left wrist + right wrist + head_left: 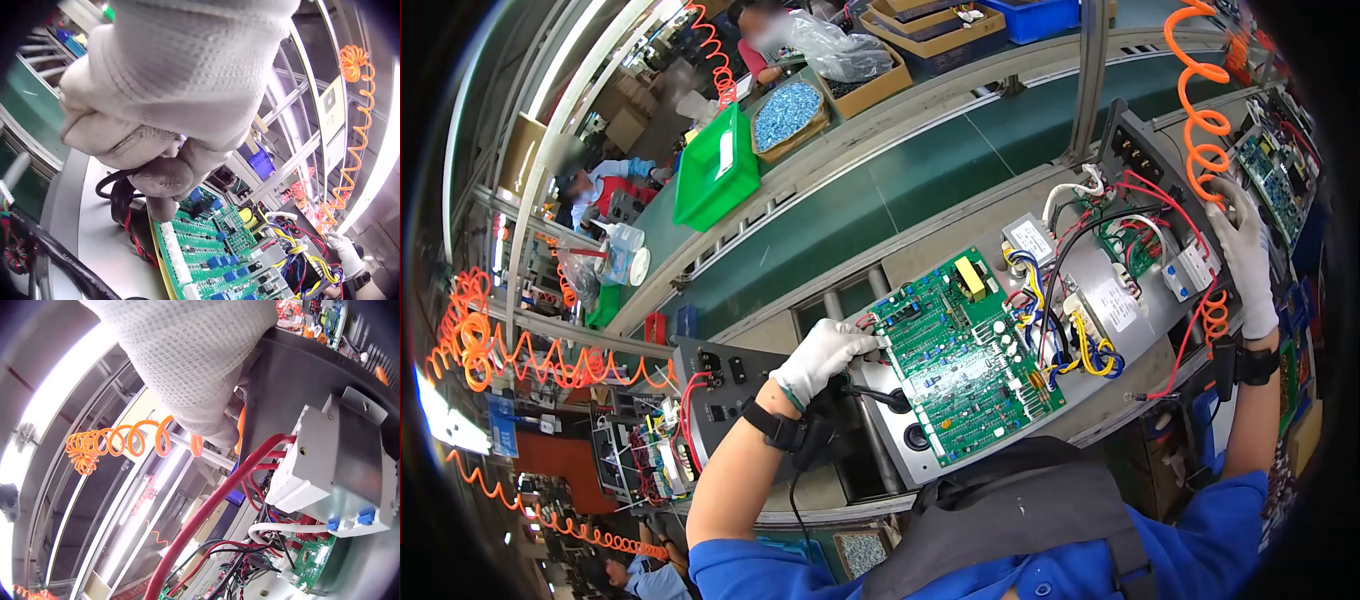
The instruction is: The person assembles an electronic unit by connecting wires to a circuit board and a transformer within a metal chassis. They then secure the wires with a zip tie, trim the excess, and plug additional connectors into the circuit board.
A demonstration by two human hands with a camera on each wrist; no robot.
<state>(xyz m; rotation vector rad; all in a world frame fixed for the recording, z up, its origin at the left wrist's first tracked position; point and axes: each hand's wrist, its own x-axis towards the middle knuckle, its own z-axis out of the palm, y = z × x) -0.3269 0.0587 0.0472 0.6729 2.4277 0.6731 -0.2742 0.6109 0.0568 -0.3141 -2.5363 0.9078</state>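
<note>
A green circuit board point(965, 365) lies over a grey metal chassis point(875, 430), its face up and crowded with small parts. My gloved left hand point(825, 355) grips the board's left edge near the upper corner. In the left wrist view, curled fingers point(164, 178) sit at that edge, beside a black-sleeved cable point(122, 197) with twisted red and black wires. My gloved right hand point(1243, 255) is raised at the far right, beside the chassis's upright dark panel point(1138, 140). Its fingers hold an orange coiled hose point(1208, 160); part of that grip is hidden in the right wrist view.
Yellow, blue, red and black wires cross the chassis beside a white terminal block point(1190, 270). Another dark unit point(735, 400) stands left of the board. Beyond the rail runs a green conveyor point(920, 190), with a green bin point(715, 170) past it. People work in the background.
</note>
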